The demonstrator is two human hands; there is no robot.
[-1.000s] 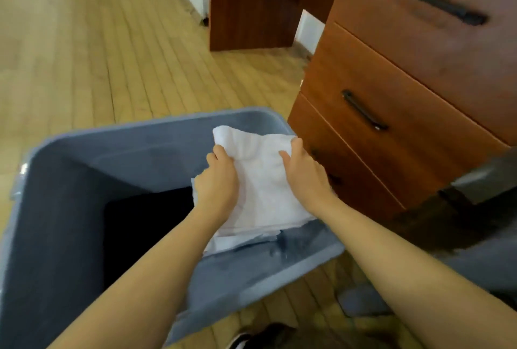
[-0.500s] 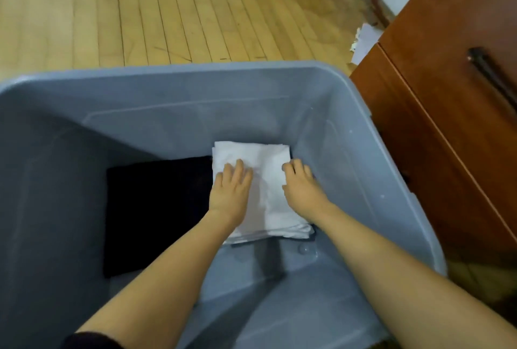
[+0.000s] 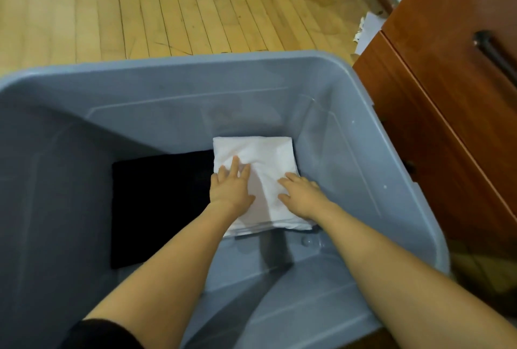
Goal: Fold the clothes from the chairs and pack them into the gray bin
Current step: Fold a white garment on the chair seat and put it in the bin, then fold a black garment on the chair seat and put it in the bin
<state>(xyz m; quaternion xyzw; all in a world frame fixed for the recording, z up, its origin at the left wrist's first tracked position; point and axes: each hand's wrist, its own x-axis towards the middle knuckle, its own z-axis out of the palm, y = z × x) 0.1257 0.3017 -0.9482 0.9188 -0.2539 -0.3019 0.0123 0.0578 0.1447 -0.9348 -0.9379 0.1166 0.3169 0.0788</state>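
Two folded garments (image 3: 256, 164) side by side in bin (image 3: 167, 80)

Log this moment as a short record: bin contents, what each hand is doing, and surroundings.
bin: gray bin, on a wooden floor
contents: folded white garment beside folded black garment, both on the bottom
left hand: flat on the white garment, fingers straight
right hand: flat on the white garment
beside bin: wooden drawer cabinet
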